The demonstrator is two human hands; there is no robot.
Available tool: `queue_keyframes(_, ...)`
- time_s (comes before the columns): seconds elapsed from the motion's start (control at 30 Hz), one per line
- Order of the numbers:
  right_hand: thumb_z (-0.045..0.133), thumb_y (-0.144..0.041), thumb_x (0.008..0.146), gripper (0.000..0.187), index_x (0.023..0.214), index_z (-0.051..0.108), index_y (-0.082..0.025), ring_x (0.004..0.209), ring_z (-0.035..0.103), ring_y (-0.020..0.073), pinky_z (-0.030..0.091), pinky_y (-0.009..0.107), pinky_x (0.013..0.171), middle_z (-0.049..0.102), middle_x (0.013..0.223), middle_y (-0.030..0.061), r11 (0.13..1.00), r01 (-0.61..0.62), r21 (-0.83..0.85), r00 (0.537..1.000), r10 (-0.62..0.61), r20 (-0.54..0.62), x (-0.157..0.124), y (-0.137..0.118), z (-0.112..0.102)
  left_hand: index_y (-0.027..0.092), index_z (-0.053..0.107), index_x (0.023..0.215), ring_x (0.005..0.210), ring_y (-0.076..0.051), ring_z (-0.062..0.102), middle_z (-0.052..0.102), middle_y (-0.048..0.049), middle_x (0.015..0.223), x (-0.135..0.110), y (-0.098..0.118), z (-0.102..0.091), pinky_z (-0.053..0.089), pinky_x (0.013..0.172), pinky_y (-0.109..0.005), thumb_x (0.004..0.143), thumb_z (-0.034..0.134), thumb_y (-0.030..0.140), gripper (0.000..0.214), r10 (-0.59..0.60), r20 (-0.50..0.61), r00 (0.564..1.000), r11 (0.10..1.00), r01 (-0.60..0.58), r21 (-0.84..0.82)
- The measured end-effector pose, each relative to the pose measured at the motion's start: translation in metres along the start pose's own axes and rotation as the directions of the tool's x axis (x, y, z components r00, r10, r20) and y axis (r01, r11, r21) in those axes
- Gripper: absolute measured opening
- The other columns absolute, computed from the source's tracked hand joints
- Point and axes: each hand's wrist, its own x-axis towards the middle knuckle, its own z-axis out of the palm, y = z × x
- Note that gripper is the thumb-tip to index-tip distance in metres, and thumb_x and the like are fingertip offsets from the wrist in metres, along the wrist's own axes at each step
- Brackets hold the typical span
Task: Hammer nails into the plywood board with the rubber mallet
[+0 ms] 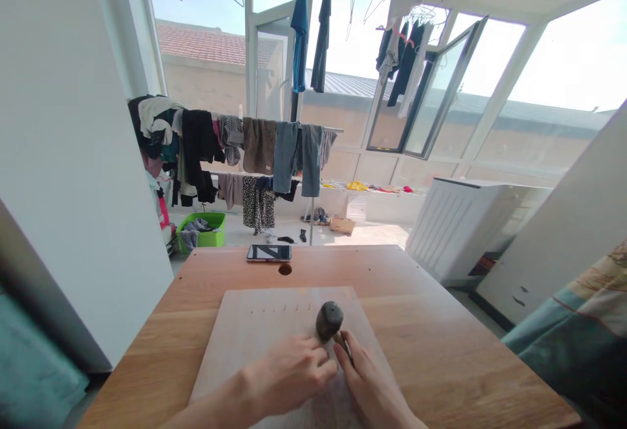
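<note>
My right hand (368,373) is closed around the handle of a dark-headed hammer (330,320). The hammer's head is over the pale wooden board (235,344), close by my left hand. My left hand (298,367) rests low over the board with its fingers curled and drawn together; whatever they pinch is hidden. Several thin nails (296,307) stand in a row along the board's far part, left of the hammer head. Those at the row's left end look shorter than those nearer the hammer.
The board lies on a wooden table (431,350). A phone (269,253) lies at the table's far edge, near a dark round spot (285,270). Beyond are a laundry rack (313,220) hung with clothes, a green basket (213,238), and a white ribbed cabinet (441,226) at right.
</note>
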Motion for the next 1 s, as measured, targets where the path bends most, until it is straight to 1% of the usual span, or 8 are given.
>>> queue_keyframes(0.13,0.036,-0.059,0.096,0.055,0.123,0.066,-0.021,0.097,0.066,0.0286,0.048,0.037,0.092,0.065,0.13,0.0135,0.99,0.128,-0.056,0.992,-0.127,0.011,-0.002,0.008,0.004,0.017,0.056,0.09,0.069,-0.018,0.061,0.066,-0.0021,0.076,0.001,0.009,0.018,0.04,0.058,-0.033,0.089,0.059,0.014,0.004,-0.002,-0.027,1.0,0.992,0.006,0.122)
queue_keyframes(0.27,0.038,-0.054,0.097,0.049,0.122,0.067,-0.024,0.098,0.066,0.028,0.049,0.036,0.091,0.068,0.126,0.0118,0.99,0.133,-0.047,0.991,-0.133,-0.005,-0.002,0.013,0.005,0.017,0.056,0.084,0.068,-0.018,0.06,0.064,-0.0013,0.074,0.002,0.007,0.025,0.039,0.056,-0.033,0.09,0.06,0.015,0.007,0.034,-0.069,0.997,0.987,-0.023,0.159)
queue_keyframes(0.4,0.042,-0.051,0.097,0.045,0.124,0.066,-0.025,0.097,0.067,0.0287,0.05,0.036,0.09,0.069,0.124,0.0111,0.992,0.122,-0.036,0.992,-0.122,0.004,-0.003,0.012,0.002,0.018,0.057,0.086,0.076,-0.019,0.063,0.066,-0.0026,0.081,-0.001,-0.004,0.006,0.043,0.064,-0.032,0.091,0.057,0.013,0.007,0.028,-0.028,0.999,0.998,-0.027,0.052)
queue_keyframes(0.53,0.042,-0.048,0.095,0.048,0.129,0.063,-0.022,0.101,0.066,0.0303,0.049,0.039,0.093,0.063,0.134,0.012,0.993,0.116,-0.023,0.991,-0.114,0.077,-0.003,0.002,-0.006,0.02,0.062,0.093,0.079,-0.016,0.066,0.07,-0.0015,0.088,-0.01,-0.025,-0.018,0.044,0.067,-0.026,0.09,0.051,0.006,0.018,-0.132,0.056,0.99,0.961,0.142,-0.239)
queue_keyframes(0.67,0.04,-0.049,0.096,0.054,0.134,0.058,-0.016,0.103,0.066,0.0286,0.049,0.035,0.091,0.069,0.123,0.013,0.992,-0.1,0.08,0.989,0.091,0.114,-0.002,-0.013,-0.016,0.021,0.066,0.1,0.083,-0.015,0.067,0.072,-0.0021,0.092,-0.024,-0.056,-0.024,0.047,0.073,-0.022,0.091,0.054,0.013,0.017,-0.344,0.108,0.933,0.767,0.346,-0.54)
queue_keyframes(0.77,0.04,-0.052,0.096,0.055,0.134,0.058,-0.017,0.108,0.065,0.0279,0.048,0.033,0.092,0.07,0.121,0.0126,0.978,-0.155,0.138,0.98,0.135,0.148,0.0,-0.018,-0.02,0.018,0.065,0.101,0.08,-0.014,0.066,0.07,-0.0025,0.088,-0.037,-0.081,-0.02,0.048,0.072,-0.021,0.087,0.055,0.017,0.017,-0.474,0.158,0.866,0.634,0.461,-0.621)
queue_keyframes(0.87,0.039,-0.054,0.096,0.054,0.134,0.058,-0.021,0.112,0.063,0.0277,0.048,0.033,0.09,0.069,0.122,0.0117,0.975,-0.176,0.139,0.971,0.148,0.19,0.0,-0.018,-0.022,0.017,0.065,0.09,0.075,-0.015,0.063,0.067,-0.0013,0.082,-0.048,-0.099,-0.018,0.045,0.068,-0.022,0.082,0.055,0.015,0.013,-0.538,0.196,0.82,0.632,0.546,-0.55)
queue_keyframes(1.0,0.038,-0.055,0.096,0.057,0.137,0.055,-0.019,0.112,0.063,0.0286,0.048,0.035,0.091,0.068,0.123,0.013,0.973,-0.184,0.139,0.967,0.154,0.202,-0.001,-0.012,-0.018,0.018,0.066,0.08,0.078,-0.017,0.061,0.067,-0.0018,0.082,-0.055,-0.108,-0.019,0.043,0.073,-0.024,0.079,0.052,0.01,0.016,-0.583,0.204,0.786,0.67,0.608,-0.427)
